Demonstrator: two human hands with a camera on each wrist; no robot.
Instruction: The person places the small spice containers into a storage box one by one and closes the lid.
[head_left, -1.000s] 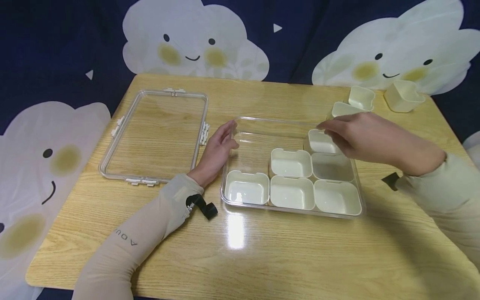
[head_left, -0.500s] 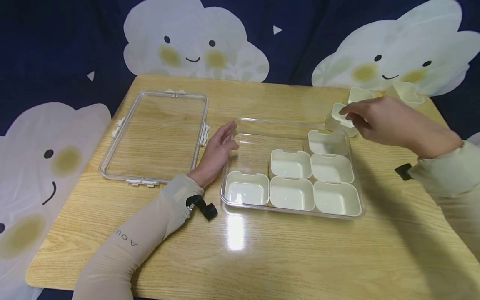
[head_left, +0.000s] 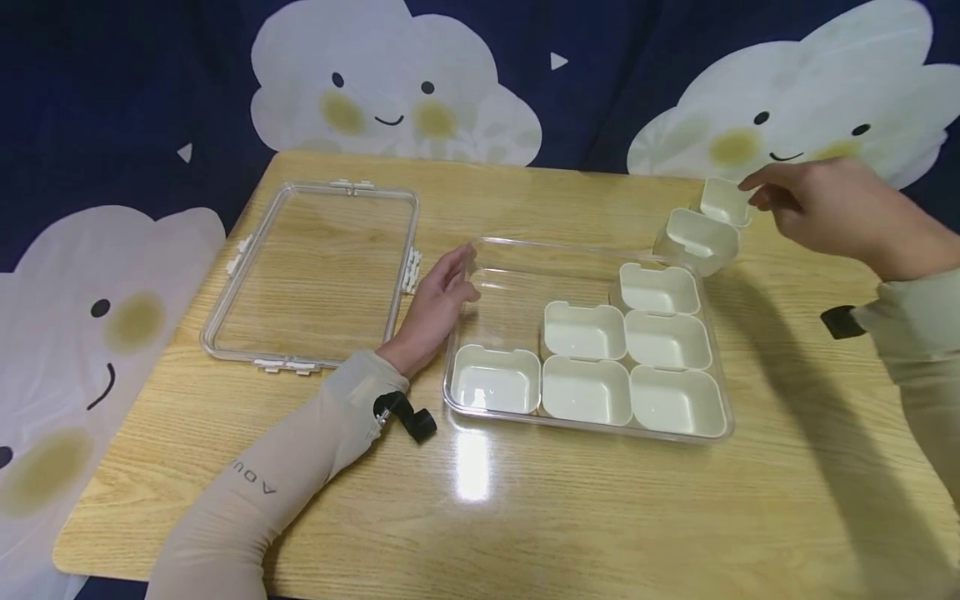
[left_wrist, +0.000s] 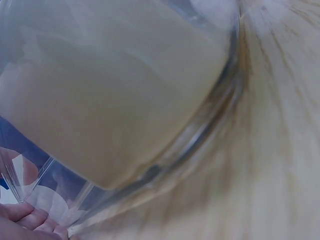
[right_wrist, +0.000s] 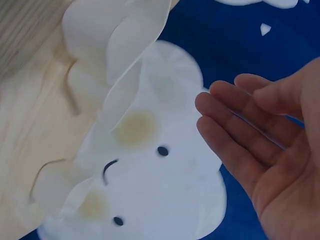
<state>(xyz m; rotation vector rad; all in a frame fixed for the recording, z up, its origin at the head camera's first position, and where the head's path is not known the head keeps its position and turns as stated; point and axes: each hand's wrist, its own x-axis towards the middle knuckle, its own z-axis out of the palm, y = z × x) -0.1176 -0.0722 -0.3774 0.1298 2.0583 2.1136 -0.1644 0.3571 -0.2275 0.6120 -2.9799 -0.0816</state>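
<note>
A clear plastic box lies on the table with several cream cups inside, among them a cup at its front left. My left hand pinches the box's left wall, thumb on the inner side; in the left wrist view its fingers show at the lower left corner. My right hand hovers at the back right with nothing in its grasp, fingers loosely bent. Just left of it stand two loose cups, a nearer cup and a farther cup.
A clear lid frame with white clips lies flat left of the box. In the right wrist view, another loose cup stands near the table edge. A dark blue cloth with clouds hangs behind the wooden table.
My right hand has let go of the cup at the box's back right and moved right and away, past the nearer loose cup. My left hand has stayed on the box wall.
</note>
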